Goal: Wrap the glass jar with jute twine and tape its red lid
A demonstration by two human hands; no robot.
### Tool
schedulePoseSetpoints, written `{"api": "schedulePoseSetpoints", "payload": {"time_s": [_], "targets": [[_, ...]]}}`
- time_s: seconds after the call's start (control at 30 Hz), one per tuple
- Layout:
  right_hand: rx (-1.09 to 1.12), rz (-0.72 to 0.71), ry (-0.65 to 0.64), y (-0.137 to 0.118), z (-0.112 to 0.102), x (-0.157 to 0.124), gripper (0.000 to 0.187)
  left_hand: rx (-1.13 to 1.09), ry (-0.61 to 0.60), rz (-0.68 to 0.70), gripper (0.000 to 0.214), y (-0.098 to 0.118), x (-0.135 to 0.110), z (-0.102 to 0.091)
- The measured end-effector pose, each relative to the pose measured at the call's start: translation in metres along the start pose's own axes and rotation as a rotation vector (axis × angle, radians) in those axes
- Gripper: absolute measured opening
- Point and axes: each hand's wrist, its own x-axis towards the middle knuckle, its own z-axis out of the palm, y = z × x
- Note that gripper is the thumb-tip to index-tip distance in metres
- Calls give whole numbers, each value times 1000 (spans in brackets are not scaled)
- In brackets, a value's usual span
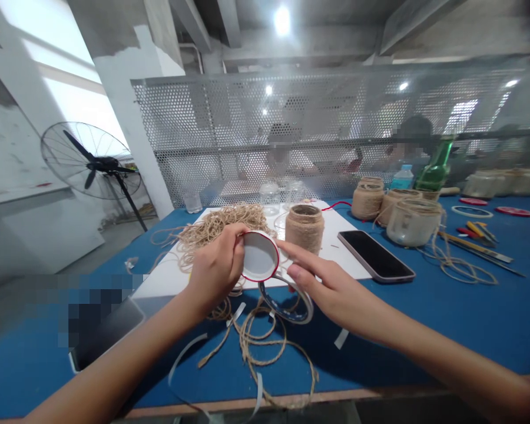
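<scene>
Taping lid: likely our step in hand, the lid raised above the table, before the jar.
Left hand: our grip is clamped on the lid's edge.
Roll: hangs just below the lid.
Right hand: at the lid's other side; we cannot tell whether its grip has the roll.
Next move: probably calls for us to press evenly around the rim.

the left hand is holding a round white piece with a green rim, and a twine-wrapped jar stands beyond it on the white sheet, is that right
Not quite: the rim is red, not green, as the head view shows. The left hand is holding the round white piece, and a twine-wrapped jar stands beyond it on the white sheet.
</scene>
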Motion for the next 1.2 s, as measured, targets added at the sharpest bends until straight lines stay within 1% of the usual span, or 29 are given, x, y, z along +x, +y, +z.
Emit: {"api": "schedulePoseSetpoints", "payload": {"time_s": [0.13, 0.17, 0.27, 0.37, 0.43, 0.53, 0.67, 0.73, 0.97, 1.07, 1.13, 1.2], "targets": [[44, -20, 41, 0, -7, 12, 31, -13, -10, -23, 20, 0, 0, 2], [64, -20, 36, 1, -8, 16, 29, -19, -12, -28, 20, 0, 0, 2], [211, -7, -43, 6, -7, 28, 26, -48, -20, -37, 19, 2, 1, 1], [330, 13, -48, 9, -3, 33, 24, -60, -31, -44, 18, 2, 2, 0], [400, -4, -63, 10, -1, 34, 25, -64, -41, -38, 17, 1, 3, -1], [513, -29, -128, 11, 3, 34, 31, -90, -62, -17, 16, 2, 4, -2], [659, 18, -177, 17, 8, 38, 43, -125, -100, -8, 16, 7, 5, -4], [709, 30, -216, 20, 11, 39, 46, -85, -104, 0, 15, 9, 5, -5], [850, -27, -305, 22, 20, 36, 44, 176, -127, 89, 14, 16, 5, -3], [889, -13, -280, 23, 24, 36, 39, 276, -121, 111, 13, 19, 6, -5], [916, 7, -258, 25, 26, 37, 36, 358, -69, 163, 11, 20, 6, -9], [930, 22, -241, 27, 26, 38, 30, 394, 13, 291, 16, 20, 7, -13]]}}
